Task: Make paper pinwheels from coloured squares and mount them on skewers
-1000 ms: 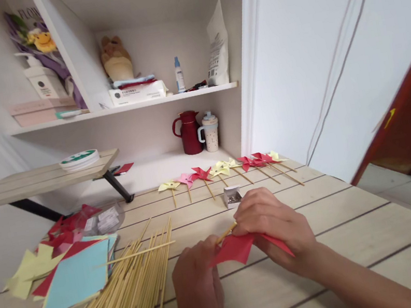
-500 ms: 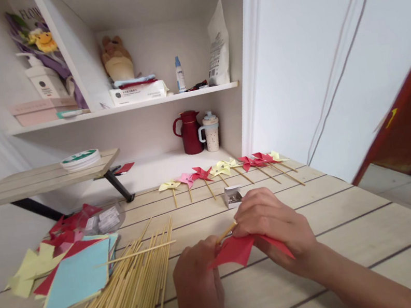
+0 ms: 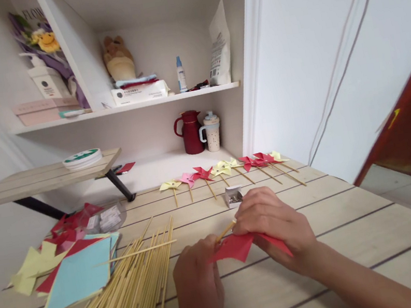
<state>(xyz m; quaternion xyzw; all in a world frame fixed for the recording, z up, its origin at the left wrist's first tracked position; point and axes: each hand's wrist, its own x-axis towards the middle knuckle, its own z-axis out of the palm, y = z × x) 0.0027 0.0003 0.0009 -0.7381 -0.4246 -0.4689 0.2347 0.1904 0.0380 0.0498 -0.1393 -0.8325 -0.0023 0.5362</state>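
right hand (image 3: 275, 226) covers red pinwheel (image 3: 233, 247) centre; left hand (image 3: 199, 286) hides stick (image 3: 225, 231) lower down.

Both hands meet over the table (image 3: 357, 212): left hand (image 3: 198, 286) and right hand (image 3: 275, 226) grip a red paper pinwheel (image 3: 235, 248) with a wooden stick (image 3: 225, 231). Loose skewers (image 3: 134, 292) lie left; finished pinwheels (image 3: 227, 168) are lined behind.
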